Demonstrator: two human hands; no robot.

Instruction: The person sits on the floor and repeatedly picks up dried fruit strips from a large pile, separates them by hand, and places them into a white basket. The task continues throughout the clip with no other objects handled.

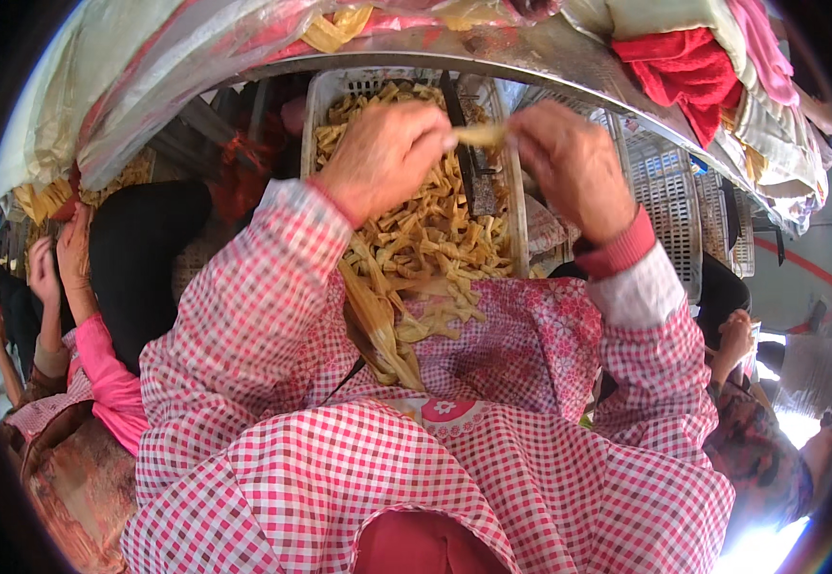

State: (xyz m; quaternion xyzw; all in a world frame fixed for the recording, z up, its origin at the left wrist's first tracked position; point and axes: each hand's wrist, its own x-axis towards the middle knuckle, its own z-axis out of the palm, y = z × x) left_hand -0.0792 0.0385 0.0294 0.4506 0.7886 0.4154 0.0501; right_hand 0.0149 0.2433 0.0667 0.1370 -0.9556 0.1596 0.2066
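Observation:
Above a white plastic crate (518,237), my left hand (387,154) and my right hand (566,161) pinch opposite ends of a short pale-yellow strip (479,135), stretched between them. The strip and fingertips are slightly blurred. Many small knotted tan pieces (423,247) fill the crate, perhaps of dried tofu skin; the material is not certain. Across the crate's right part lies a dark, narrow metal bar (462,143). On my lap, over the pink checked apron, rest a bundle of long tan strips (380,323) and several loose knotted pieces (452,312).
A metal table edge (502,68) curves beyond the crate, with plastic sheeting (150,79) and a red cloth (681,64) on it. White perforated baskets (663,194) stand at right. A co-worker's hands (75,251) are at far left; another person's hand (735,337) is at right.

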